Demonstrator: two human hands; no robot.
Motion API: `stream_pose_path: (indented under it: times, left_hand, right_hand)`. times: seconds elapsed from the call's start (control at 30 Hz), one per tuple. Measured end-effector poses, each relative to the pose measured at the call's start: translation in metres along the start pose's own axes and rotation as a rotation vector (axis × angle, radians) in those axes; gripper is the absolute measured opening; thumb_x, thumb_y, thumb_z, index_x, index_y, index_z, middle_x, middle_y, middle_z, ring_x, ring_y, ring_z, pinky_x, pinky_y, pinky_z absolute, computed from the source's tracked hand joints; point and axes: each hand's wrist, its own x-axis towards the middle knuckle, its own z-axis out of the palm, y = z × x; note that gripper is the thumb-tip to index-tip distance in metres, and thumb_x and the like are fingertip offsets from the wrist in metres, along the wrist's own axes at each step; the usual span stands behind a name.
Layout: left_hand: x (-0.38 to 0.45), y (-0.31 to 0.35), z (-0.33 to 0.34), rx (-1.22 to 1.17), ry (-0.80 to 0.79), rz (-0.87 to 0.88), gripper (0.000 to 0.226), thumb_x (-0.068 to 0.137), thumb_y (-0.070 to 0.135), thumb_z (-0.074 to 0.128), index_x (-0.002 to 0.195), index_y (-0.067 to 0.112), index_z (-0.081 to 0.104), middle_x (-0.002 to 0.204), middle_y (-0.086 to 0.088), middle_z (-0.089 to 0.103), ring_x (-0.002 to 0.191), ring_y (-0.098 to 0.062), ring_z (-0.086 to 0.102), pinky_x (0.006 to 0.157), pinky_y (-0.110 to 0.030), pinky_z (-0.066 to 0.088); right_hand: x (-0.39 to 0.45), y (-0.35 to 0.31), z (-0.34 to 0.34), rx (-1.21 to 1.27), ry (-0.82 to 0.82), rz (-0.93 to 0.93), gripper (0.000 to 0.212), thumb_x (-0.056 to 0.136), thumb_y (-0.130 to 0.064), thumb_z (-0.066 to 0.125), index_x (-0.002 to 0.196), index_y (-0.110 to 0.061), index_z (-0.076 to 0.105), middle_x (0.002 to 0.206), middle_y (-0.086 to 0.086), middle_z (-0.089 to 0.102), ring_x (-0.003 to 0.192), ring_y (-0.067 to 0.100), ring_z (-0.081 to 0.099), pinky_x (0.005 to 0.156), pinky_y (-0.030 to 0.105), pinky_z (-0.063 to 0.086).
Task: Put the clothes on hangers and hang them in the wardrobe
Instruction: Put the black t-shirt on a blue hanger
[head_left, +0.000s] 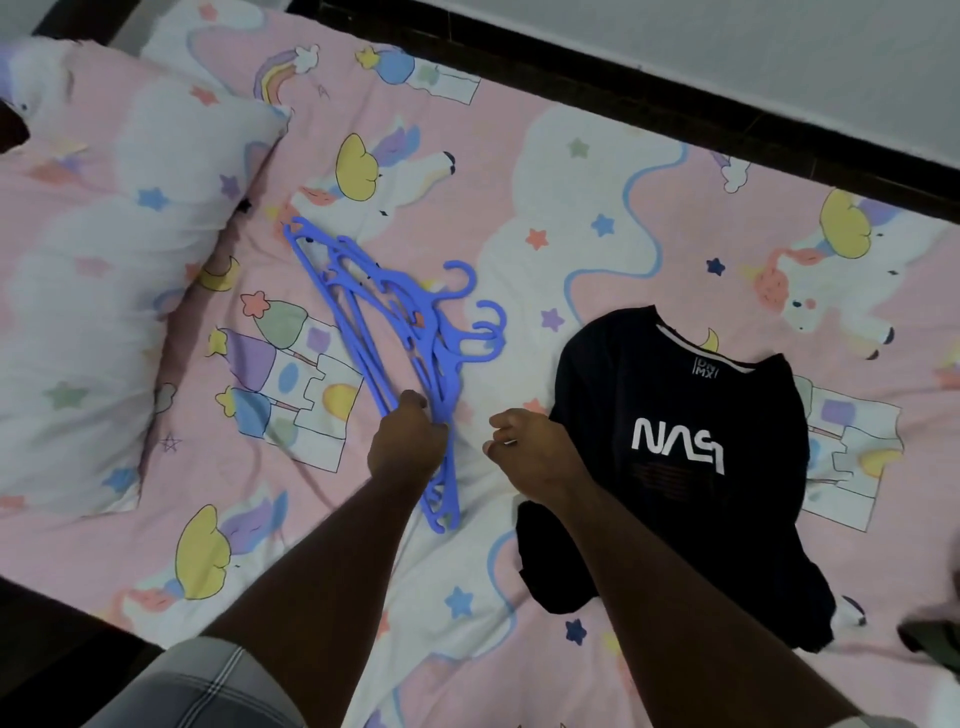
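The left hand (410, 441) is down on the stack of blue plastic hangers (395, 332), fingers curled around the bars near their lower end, apparently working one free from the bunch. The hangers lie fanned on the bed, hooks pointing toward the T-shirt, close enough that a freed one needs only a short carry. The right hand (530, 457) hovers between the hangers and the shirt, fingers loosely bent and holding nothing, likely waiting to steady the pile or take the hanger. The black NASA T-shirt (685, 441) lies face up just to the right, collar toward the far edge of the bed, its neck opening exposed and easy to feed a hanger into; its lower part is rumpled. All this rests on a pink unicorn-print bedsheet (519, 156), with a matching pillow (104, 260) off to the left. No wardrobe is in view.
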Motion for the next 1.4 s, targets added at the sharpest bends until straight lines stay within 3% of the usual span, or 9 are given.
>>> stream_pose_path:
  times: [0.2, 0.3, 0.47, 0.57, 0.7, 0.83, 0.93, 1.17, 1.4]
  left_hand:
    - [-0.013, 0.01, 0.001, -0.096, 0.015, 0.022, 0.023, 0.087, 0.027, 0.06, 0.106, 0.017, 0.067, 0.095, 0.0, 0.069, 0.09, -0.017, 0.067, 0.074, -0.026, 0.051]
    - [-0.029, 0.022, 0.002, -0.295, -0.01, 0.044, 0.009, 0.082, 0.02, 0.064, 0.088, 0.017, 0.069, 0.079, 0.003, 0.068, 0.06, 0.003, 0.064, 0.048, -0.007, 0.039]
    - [-0.067, 0.053, 0.028, -0.54, -0.228, 0.14, 0.015, 0.067, 0.025, 0.06, 0.079, 0.025, 0.069, 0.078, 0.004, 0.075, 0.078, -0.016, 0.071, 0.075, -0.032, 0.054]
    - [-0.078, 0.059, 0.052, -0.487, -0.234, 0.128, 0.017, 0.073, 0.026, 0.061, 0.088, 0.023, 0.069, 0.083, 0.006, 0.074, 0.085, -0.019, 0.07, 0.077, -0.031, 0.053]
    - [-0.057, 0.039, 0.058, -0.551, 0.067, -0.154, 0.016, 0.085, 0.015, 0.067, 0.1, 0.012, 0.066, 0.087, 0.001, 0.064, 0.084, -0.021, 0.063, 0.075, -0.029, 0.05]
    - [-0.038, 0.029, 0.061, -0.85, -0.07, -0.397, 0.016, 0.09, 0.001, 0.056, 0.077, 0.011, 0.052, 0.08, -0.008, 0.05, 0.068, -0.022, 0.053, 0.065, -0.032, 0.049]
    - [-0.028, 0.034, 0.067, -0.934, -0.106, -0.467, 0.011, 0.097, 0.004, 0.055, 0.089, 0.012, 0.057, 0.09, -0.005, 0.058, 0.073, -0.016, 0.059, 0.067, -0.027, 0.053]
    - [-0.04, 0.055, 0.062, -1.141, -0.096, -0.41, 0.006, 0.098, 0.001, 0.057, 0.103, 0.004, 0.058, 0.091, -0.014, 0.067, 0.086, -0.03, 0.073, 0.067, -0.035, 0.059]
    - [-0.092, 0.117, 0.094, -1.158, -0.281, -0.156, 0.011, 0.098, -0.004, 0.053, 0.099, 0.007, 0.052, 0.082, -0.012, 0.064, 0.068, -0.021, 0.068, 0.066, -0.032, 0.062]
  right_hand:
    - [-0.009, 0.006, -0.009, 0.05, 0.034, 0.01, 0.035, 0.088, -0.022, 0.072, 0.122, -0.015, 0.068, 0.104, -0.003, 0.07, 0.093, 0.005, 0.063, 0.077, 0.004, 0.043]
    - [-0.01, 0.002, -0.021, 0.12, 0.086, 0.018, 0.032, 0.088, -0.023, 0.071, 0.119, -0.014, 0.07, 0.112, 0.002, 0.073, 0.106, 0.015, 0.067, 0.099, 0.029, 0.05]
    - [-0.002, -0.003, -0.054, 0.267, 0.072, -0.009, 0.026, 0.095, -0.026, 0.063, 0.101, -0.003, 0.072, 0.09, 0.017, 0.071, 0.084, 0.028, 0.068, 0.091, 0.054, 0.054]
    - [0.001, 0.012, -0.064, 0.18, 0.048, 0.028, 0.029, 0.097, -0.021, 0.061, 0.111, 0.004, 0.068, 0.104, 0.021, 0.071, 0.098, 0.036, 0.069, 0.094, 0.052, 0.053]
    - [0.001, 0.039, -0.066, 0.165, 0.118, 0.043, 0.02, 0.095, -0.014, 0.062, 0.107, -0.001, 0.071, 0.102, 0.017, 0.073, 0.101, 0.035, 0.068, 0.092, 0.051, 0.054]
    - [0.001, 0.053, -0.058, 0.216, 0.093, 0.06, 0.023, 0.095, -0.017, 0.063, 0.115, -0.007, 0.071, 0.108, 0.008, 0.072, 0.105, 0.026, 0.068, 0.097, 0.045, 0.053]
    - [0.004, 0.06, -0.054, 0.234, 0.074, 0.06, 0.027, 0.094, -0.02, 0.066, 0.117, -0.008, 0.07, 0.111, 0.007, 0.073, 0.105, 0.023, 0.068, 0.098, 0.043, 0.054]
    - [0.012, 0.066, -0.072, 0.307, 0.084, 0.081, 0.025, 0.091, -0.023, 0.069, 0.114, -0.012, 0.071, 0.103, 0.004, 0.074, 0.098, 0.021, 0.071, 0.095, 0.043, 0.056]
    - [0.023, 0.061, -0.147, 0.405, 0.214, 0.034, 0.013, 0.093, -0.031, 0.069, 0.088, -0.021, 0.075, 0.09, 0.008, 0.076, 0.085, 0.024, 0.073, 0.084, 0.047, 0.059]
